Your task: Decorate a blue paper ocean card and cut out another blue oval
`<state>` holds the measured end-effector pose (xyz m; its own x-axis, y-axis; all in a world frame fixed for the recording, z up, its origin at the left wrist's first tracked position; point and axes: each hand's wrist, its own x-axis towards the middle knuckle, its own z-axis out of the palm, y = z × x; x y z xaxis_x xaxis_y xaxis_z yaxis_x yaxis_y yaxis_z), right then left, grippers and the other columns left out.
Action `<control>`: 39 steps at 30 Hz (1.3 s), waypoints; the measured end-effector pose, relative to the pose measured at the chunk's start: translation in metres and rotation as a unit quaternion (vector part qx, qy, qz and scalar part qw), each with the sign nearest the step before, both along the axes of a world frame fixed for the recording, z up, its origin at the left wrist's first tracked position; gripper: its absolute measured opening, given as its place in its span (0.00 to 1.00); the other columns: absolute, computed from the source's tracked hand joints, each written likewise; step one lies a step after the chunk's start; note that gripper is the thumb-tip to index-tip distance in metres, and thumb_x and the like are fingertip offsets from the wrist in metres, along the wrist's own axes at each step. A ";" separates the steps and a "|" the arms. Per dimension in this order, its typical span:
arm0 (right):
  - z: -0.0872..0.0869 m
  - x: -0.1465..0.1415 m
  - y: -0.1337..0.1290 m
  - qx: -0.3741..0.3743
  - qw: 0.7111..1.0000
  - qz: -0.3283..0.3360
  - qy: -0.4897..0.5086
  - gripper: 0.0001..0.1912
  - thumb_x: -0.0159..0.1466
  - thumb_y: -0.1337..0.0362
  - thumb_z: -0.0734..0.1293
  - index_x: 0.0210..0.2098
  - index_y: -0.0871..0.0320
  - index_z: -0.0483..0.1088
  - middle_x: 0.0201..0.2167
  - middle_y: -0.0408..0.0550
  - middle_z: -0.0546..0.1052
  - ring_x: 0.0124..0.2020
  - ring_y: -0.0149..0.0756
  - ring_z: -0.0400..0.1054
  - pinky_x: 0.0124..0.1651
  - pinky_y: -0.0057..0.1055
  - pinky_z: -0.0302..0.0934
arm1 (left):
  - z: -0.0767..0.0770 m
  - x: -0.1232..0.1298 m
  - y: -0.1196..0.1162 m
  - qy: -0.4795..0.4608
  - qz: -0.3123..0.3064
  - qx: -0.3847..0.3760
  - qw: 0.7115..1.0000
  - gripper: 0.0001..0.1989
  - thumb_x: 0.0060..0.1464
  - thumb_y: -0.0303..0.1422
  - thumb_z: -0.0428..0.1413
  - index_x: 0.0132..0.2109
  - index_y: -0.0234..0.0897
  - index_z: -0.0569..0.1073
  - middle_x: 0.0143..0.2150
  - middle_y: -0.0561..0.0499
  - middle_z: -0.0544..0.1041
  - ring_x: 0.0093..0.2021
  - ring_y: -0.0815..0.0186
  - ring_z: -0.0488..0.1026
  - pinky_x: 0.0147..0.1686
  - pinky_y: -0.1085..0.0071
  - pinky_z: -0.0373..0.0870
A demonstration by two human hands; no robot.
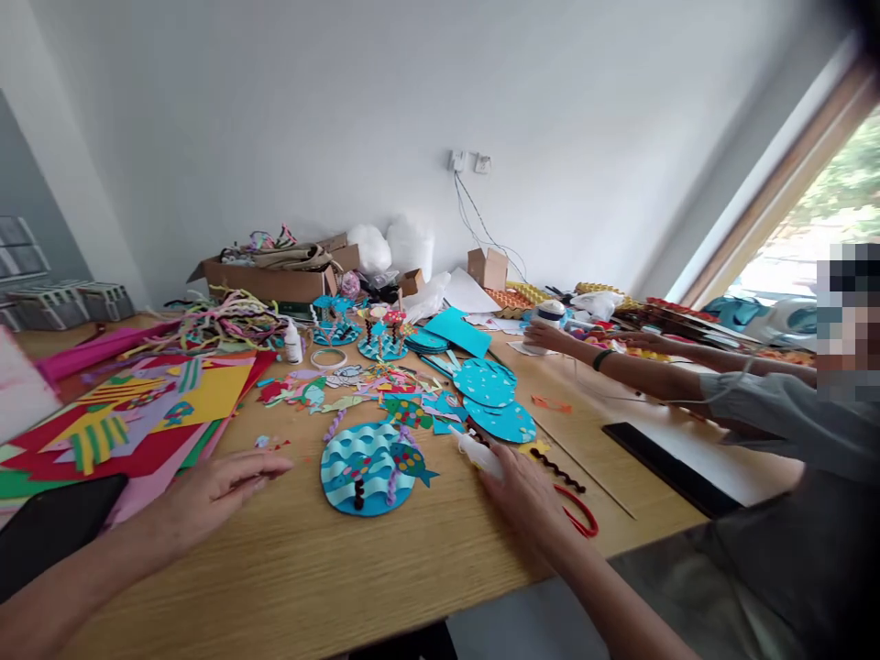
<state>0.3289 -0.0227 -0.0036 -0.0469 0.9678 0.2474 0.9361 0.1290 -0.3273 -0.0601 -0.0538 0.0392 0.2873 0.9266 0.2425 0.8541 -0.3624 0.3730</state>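
My right hand (523,493) is wrapped round a small white glue bottle (479,453), its nozzle tilted up toward the left, low over the table. My left hand (226,484) is held above the wood with its fingers stretched out and nothing in them. Between my hands lies a round blue disc (344,500) with wavy light-blue paper strips across it. Twisted fuzzy stems and a spotted blue paper fish (411,463) are on the disc. Beside my right wrist are red-handled scissors (581,515), partly hidden, and a dark brown fuzzy stem (558,471).
Coloured paper sheets (213,396) and a dark phone (59,527) lie at the left. Blue discs (499,417), paper scraps, another glue bottle (293,344) and a tape roll (328,357) stand farther back. At the right, a co-worker's hand (546,335) touches a white container (550,316).
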 end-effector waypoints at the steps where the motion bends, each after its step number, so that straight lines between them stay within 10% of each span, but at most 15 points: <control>1: -0.001 0.000 0.000 0.011 0.999 -0.012 0.033 0.16 0.55 0.61 0.62 0.42 0.58 0.68 0.39 0.55 0.73 0.42 0.48 0.65 0.43 0.39 0.57 | -0.005 -0.001 -0.001 0.005 -0.020 -0.009 1.000 0.15 0.51 0.34 0.47 0.42 0.47 0.76 0.44 0.55 0.79 0.46 0.61 0.73 0.47 0.68 0.68; 5: 0.007 0.000 -0.007 0.012 0.958 -0.063 0.279 0.21 0.55 0.54 0.63 0.43 0.60 0.66 0.35 0.52 0.72 0.37 0.44 0.66 0.39 0.38 0.60 | -0.017 0.009 -0.004 0.021 -0.084 0.007 0.996 0.17 0.52 0.25 0.43 0.40 0.42 0.75 0.42 0.51 0.79 0.44 0.64 0.74 0.47 0.69 0.68; 10: 0.017 -0.014 -0.034 -0.082 0.800 -0.008 0.594 0.20 0.53 0.52 0.67 0.41 0.57 0.68 0.38 0.46 0.71 0.39 0.36 0.66 0.37 0.27 0.63 | -0.029 0.032 0.005 0.051 -0.148 0.044 0.987 0.22 0.52 0.19 0.39 0.48 0.36 0.70 0.50 0.45 0.73 0.53 0.63 0.66 0.52 0.63 0.64; 19: 0.009 -0.048 -0.065 -0.163 0.677 -0.051 0.716 0.19 0.48 0.55 0.72 0.36 0.58 0.72 0.33 0.49 0.76 0.39 0.40 0.70 0.30 0.26 0.64 | -0.035 0.050 0.051 0.015 -0.070 0.033 0.997 0.24 0.51 0.18 0.40 0.54 0.34 0.65 0.53 0.43 0.71 0.54 0.63 0.66 0.53 0.61 0.63; 39: 0.000 -0.054 -0.066 -0.181 0.687 -0.048 0.702 0.21 0.50 0.53 0.70 0.39 0.58 0.69 0.39 0.51 0.75 0.39 0.39 0.70 0.29 0.26 0.62 | -0.030 0.070 0.058 0.075 -0.042 0.016 0.996 0.23 0.51 0.19 0.43 0.51 0.40 0.69 0.44 0.46 0.76 0.44 0.60 0.70 0.42 0.64 0.68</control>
